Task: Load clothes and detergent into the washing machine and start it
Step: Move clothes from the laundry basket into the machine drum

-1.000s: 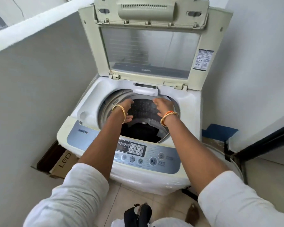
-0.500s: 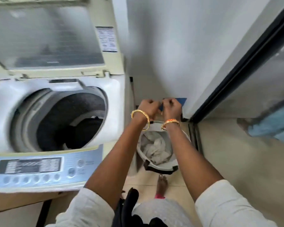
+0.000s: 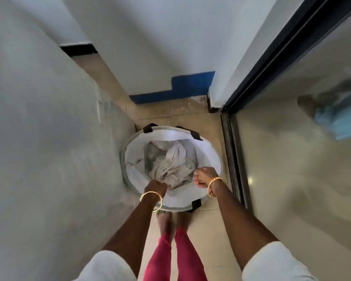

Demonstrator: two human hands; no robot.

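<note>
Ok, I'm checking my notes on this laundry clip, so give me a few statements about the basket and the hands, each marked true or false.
1. The basket holds pale clothes. True.
2. The left hand reaches into the basket at the clothes. True.
3. The right hand is spread flat on the floor. False: it is curled, at the basket's rim.
4. The basket stands on a table. False: it stands on the tiled floor.
5. Both wrists wear bangles. True.
</note>
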